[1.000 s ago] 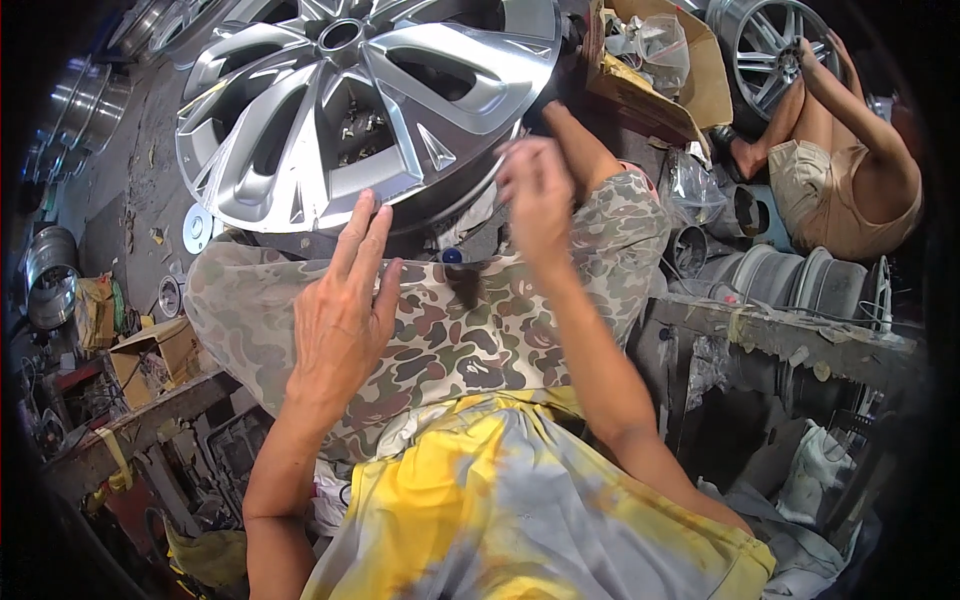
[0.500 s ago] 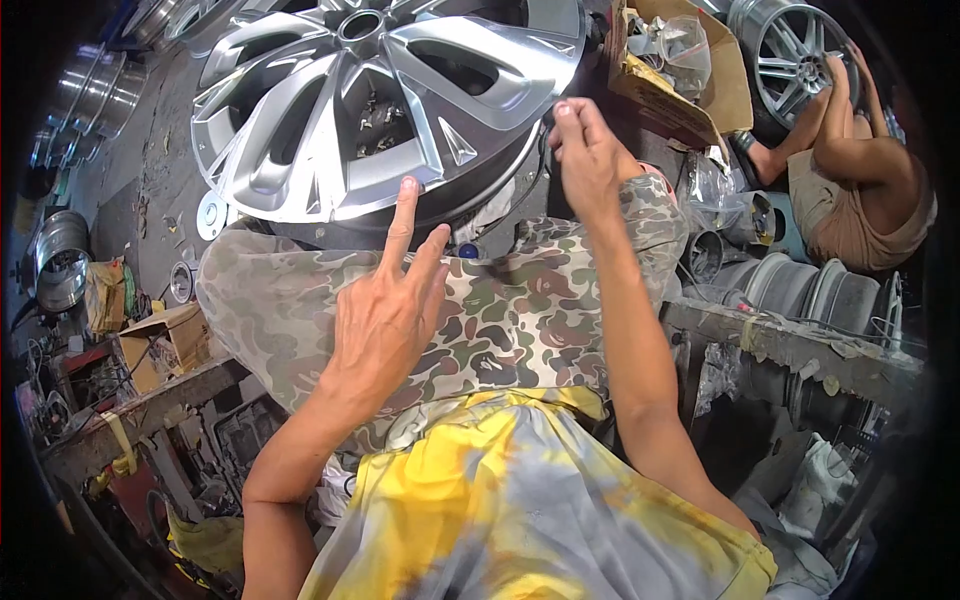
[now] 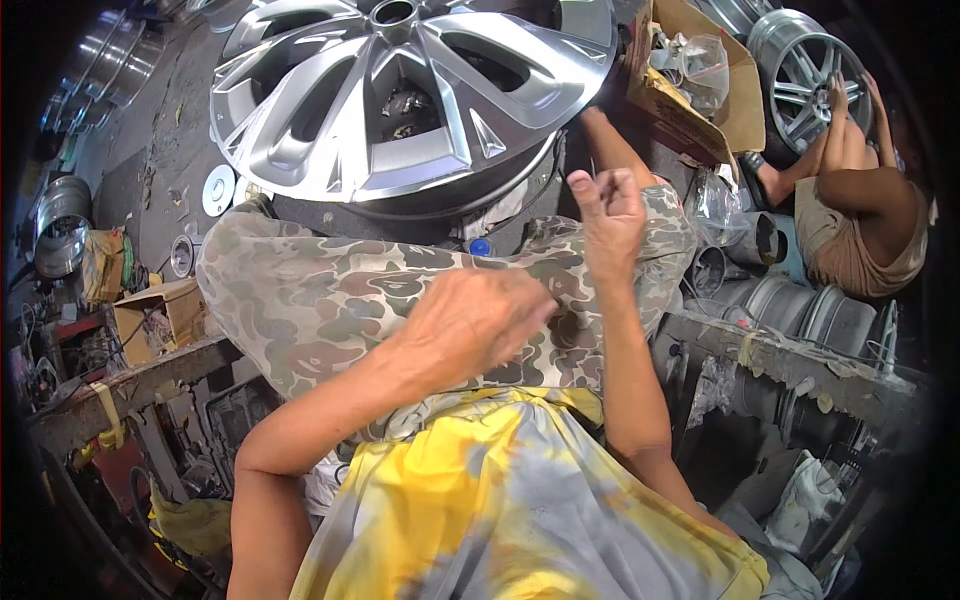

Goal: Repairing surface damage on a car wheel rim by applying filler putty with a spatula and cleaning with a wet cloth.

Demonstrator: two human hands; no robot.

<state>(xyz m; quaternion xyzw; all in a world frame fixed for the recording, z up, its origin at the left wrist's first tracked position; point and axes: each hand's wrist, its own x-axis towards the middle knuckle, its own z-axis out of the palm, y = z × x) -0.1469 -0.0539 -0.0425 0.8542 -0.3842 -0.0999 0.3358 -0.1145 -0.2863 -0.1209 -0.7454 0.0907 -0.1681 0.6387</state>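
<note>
A large silver alloy wheel rim (image 3: 415, 155) with broad spokes lies face up in front of my knees, its near edge just beyond my lap. My left hand (image 3: 475, 315) is over my lap in camouflage trousers, apart from the wheel; motion smears its fingers. My right hand (image 3: 612, 215) is raised above my right thigh, to the right of the wheel's near edge, fingers curled in and thumb up. Whatever those fingers may hold is hidden. A small blue cap (image 3: 481, 247) shows between the wheel and my legs.
An open cardboard box (image 3: 745, 105) with plastic bags stands right of the wheel. Beyond it, a co-worker (image 3: 850, 205) sits with both hands at another wheel (image 3: 800, 85). A white disc (image 3: 218, 190) lies left. Stacked rims (image 3: 105, 75) stand far left; a worn bench edge (image 3: 780, 350) is at right.
My left hand has left the wheel's near edge and swung back and right over my lap. My right hand has drawn back from the wheel's edge, with its thumb now raised.
</note>
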